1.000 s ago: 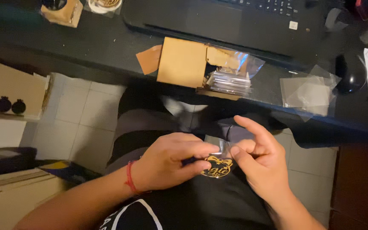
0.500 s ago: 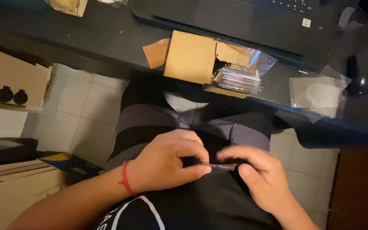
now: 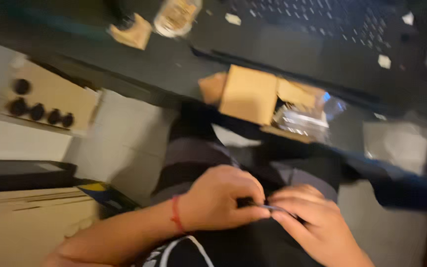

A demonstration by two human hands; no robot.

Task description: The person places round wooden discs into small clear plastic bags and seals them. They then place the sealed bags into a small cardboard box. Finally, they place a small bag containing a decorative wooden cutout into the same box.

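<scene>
Both hands meet over my lap, below the desk edge. My left hand (image 3: 221, 198), with a red band on its wrist, pinches one end of a small flat packet (image 3: 268, 207) seen edge-on. My right hand (image 3: 310, 222) grips the packet's other end with fingertips pressed together. The packet looks thin and dark; blur hides its face. On the black desk (image 3: 174, 59) above lie a brown cardboard piece (image 3: 248, 94) and a pile of clear plastic bags (image 3: 302, 121).
A dark keyboard (image 3: 322, 20) runs along the desk's far side. A round jar (image 3: 176, 15) and a small cardboard box (image 3: 129, 32) stand at the back left. A cardboard panel with black knobs (image 3: 45, 106) is at left; wooden boards (image 3: 25, 222) lie lower left.
The packet has turned from face-up to edge-on between my fingers. My right hand's fingers have closed onto it. The camera has tilted, showing more of the desk, and the picture is blurred.
</scene>
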